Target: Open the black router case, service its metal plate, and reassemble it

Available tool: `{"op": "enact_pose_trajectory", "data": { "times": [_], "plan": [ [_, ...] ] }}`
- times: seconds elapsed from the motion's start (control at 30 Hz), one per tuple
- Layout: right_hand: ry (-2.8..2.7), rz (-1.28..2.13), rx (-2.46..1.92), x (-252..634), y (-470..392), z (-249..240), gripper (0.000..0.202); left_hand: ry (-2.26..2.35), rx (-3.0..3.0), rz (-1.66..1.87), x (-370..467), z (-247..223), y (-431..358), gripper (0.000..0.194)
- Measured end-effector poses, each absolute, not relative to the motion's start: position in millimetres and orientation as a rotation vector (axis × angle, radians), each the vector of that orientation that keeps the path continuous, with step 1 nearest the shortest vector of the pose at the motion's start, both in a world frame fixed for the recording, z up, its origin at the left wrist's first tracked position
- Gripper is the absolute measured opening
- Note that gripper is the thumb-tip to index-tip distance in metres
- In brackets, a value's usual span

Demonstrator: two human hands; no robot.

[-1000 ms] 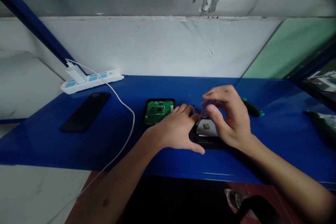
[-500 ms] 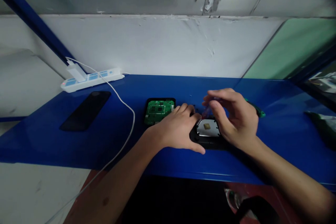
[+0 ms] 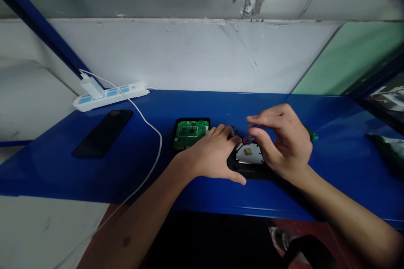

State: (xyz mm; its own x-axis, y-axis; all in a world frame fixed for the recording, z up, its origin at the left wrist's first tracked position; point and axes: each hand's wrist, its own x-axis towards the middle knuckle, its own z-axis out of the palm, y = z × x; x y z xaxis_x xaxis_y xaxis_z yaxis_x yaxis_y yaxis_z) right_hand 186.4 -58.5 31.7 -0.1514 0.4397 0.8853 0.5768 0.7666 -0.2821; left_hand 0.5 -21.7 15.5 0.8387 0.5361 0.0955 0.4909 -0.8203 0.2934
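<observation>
My left hand (image 3: 213, 153) grips the left end of a black plastic housing (image 3: 252, 171), fingers over its far corner and thumb along its near side. A silver metal plate (image 3: 255, 157) with a small tan square pad (image 3: 248, 151) lies in the housing. My right hand (image 3: 284, 141) is closed round the translucent purple-red handle of a screwdriver (image 3: 248, 139), held over the housing's far left corner beside my left fingertips. Its tip is too small to make out. Left of the housing, a green circuit board (image 3: 190, 132) sits in a black case, partly behind my left hand.
A dark phone (image 3: 102, 133) lies on the blue table (image 3: 195, 105) at left. Behind it is a white power strip (image 3: 139, 89) with a charger; its white cable (image 3: 160, 143) runs to the front. A green object (image 3: 313, 135) shows behind my right hand, and a bag (image 3: 389, 151) lies far right.
My right fingers have shifted slightly around the screwdriver handle, and the hand has turned and risen a little. My left hand and the housing stay nearly in place.
</observation>
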Motion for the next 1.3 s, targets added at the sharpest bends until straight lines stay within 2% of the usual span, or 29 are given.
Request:
{"op": "enact_pose_trajectory", "data": {
  "times": [0.1,0.2,0.33,0.53,0.73,0.87,1.0,1.1,1.3],
  "plan": [
    [-1.759,0.007,-0.816,184.5,-61.8,31.0,0.033,0.786,2.779,0.248,-0.1,16.7,-21.7,0.087],
    [-1.782,0.071,-0.821,184.9,-62.4,31.1,0.031,0.796,2.791,0.271,0.0,18.3,-22.3,0.085],
    [-1.803,0.008,-0.787,187.1,-58.4,31.4,0.023,0.803,2.776,0.256,0.8,19.2,-23.1,0.084],
    [-1.835,-0.195,-0.837,187.5,-55.9,33.0,0.017,0.801,2.745,0.245,0.1,14.2,-22.1,0.096],
    [-1.798,-0.200,-0.854,190.0,-51.7,30.7,0.020,0.817,2.718,0.219,0.7,16.8,-22.6,0.094],
    [-1.774,-0.186,-0.828,189.8,-50.7,29.0,0.012,0.808,2.737,0.224,1.0,18.7,-23.0,0.090],
    [-1.738,-0.009,-0.838,185.9,-57.6,30.1,0.026,0.798,2.764,0.258,0.4,18.3,-22.7,0.088],
    [-1.752,0.114,-0.869,184.7,-62.4,31.6,0.030,0.805,2.766,0.277,0.4,18.0,-22.7,0.086],
    [-1.780,-0.035,-0.797,189.3,-54.8,31.0,0.016,0.802,2.760,0.272,0.3,15.8,-22.8,0.086]
  ]
}}
